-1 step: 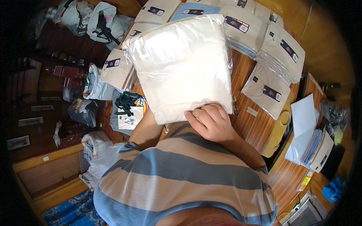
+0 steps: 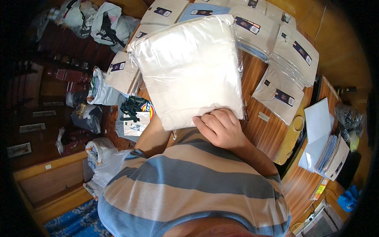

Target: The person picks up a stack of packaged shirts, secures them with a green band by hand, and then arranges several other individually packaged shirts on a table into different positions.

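Note:
A cream folded garment in a clear plastic bag [image 2: 193,75] is held up in front of my chest, its plain side showing. My right hand [image 2: 222,127] is closed on the near edge of the package, fingers curled over the plastic near the right corner. On the left, my left forearm [image 2: 152,137] runs up behind the package, which hides the hand and its fingers. Beyond it, bagged garments with dark tags lie on the wooden table, among them a cream stack [image 2: 297,55], a single cream pack [image 2: 278,94] and a light blue one [image 2: 203,12].
At the left hang or lie several plastic bags [image 2: 106,23], and dark green straps [image 2: 134,107] rest beside the table. To the right are a yellow tape-like strip [image 2: 290,140], a white sheet [image 2: 318,122] and another garment stack [image 2: 333,158]. A wooden ledge [image 2: 51,162] stands lower left.

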{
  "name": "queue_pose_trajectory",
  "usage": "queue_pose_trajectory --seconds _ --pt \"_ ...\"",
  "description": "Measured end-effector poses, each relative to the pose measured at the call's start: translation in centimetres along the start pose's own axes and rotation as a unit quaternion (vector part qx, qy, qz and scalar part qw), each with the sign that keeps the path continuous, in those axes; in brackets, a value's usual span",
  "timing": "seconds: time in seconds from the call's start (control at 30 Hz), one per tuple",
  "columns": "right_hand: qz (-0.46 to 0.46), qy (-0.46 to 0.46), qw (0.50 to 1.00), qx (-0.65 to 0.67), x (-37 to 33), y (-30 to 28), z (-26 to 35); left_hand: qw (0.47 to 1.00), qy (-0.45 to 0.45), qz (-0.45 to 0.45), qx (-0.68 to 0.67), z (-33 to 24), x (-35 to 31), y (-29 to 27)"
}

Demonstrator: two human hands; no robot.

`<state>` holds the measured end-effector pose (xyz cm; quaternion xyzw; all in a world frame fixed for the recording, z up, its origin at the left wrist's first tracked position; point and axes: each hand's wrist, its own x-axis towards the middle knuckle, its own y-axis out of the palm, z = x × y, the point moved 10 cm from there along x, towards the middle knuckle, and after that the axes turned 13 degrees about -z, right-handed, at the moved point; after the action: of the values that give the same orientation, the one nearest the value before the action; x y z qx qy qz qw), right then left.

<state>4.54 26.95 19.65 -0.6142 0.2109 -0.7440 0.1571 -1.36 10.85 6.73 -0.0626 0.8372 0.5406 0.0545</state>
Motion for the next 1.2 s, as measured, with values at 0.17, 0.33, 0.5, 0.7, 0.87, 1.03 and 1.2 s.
queue_pose_trajectory --seconds 0.17,0.33,0.5,0.7,0.87,1.03,1.2 --pt "-0.007 0.004 1.0 -0.009 -0.3 -0.3 -0.3 1.0 0.013 -0.009 0.021 0.1 0.0 0.0" --pt "-0.012 -0.013 1.0 -0.025 -0.3 -1.0 -0.6 0.998 0.025 -0.022 0.052 0.1 0.1 -0.5" --pt "-0.057 -0.113 0.991 -0.039 0.3 -4.9 2.5 0.992 0.053 -0.058 0.103 -0.4 -0.5 -2.6" --pt "-0.247 -0.152 0.948 -0.129 0.9 -9.8 6.0 0.981 0.062 -0.092 0.158 -0.3 -0.5 -4.2" --pt "-0.268 -0.187 0.935 -0.14 1.5 -10.0 6.3 0.975 0.065 -0.109 0.184 -0.5 -1.2 -5.2" --pt "-0.279 -0.207 0.926 -0.146 1.2 -9.8 6.5 0.971 0.071 -0.116 0.196 -0.6 -1.2 -6.1" --pt "-0.285 -0.217 0.92 -0.157 1.2 -10.0 6.7 0.969 0.069 -0.117 0.208 -0.4 -1.2 -6.2"
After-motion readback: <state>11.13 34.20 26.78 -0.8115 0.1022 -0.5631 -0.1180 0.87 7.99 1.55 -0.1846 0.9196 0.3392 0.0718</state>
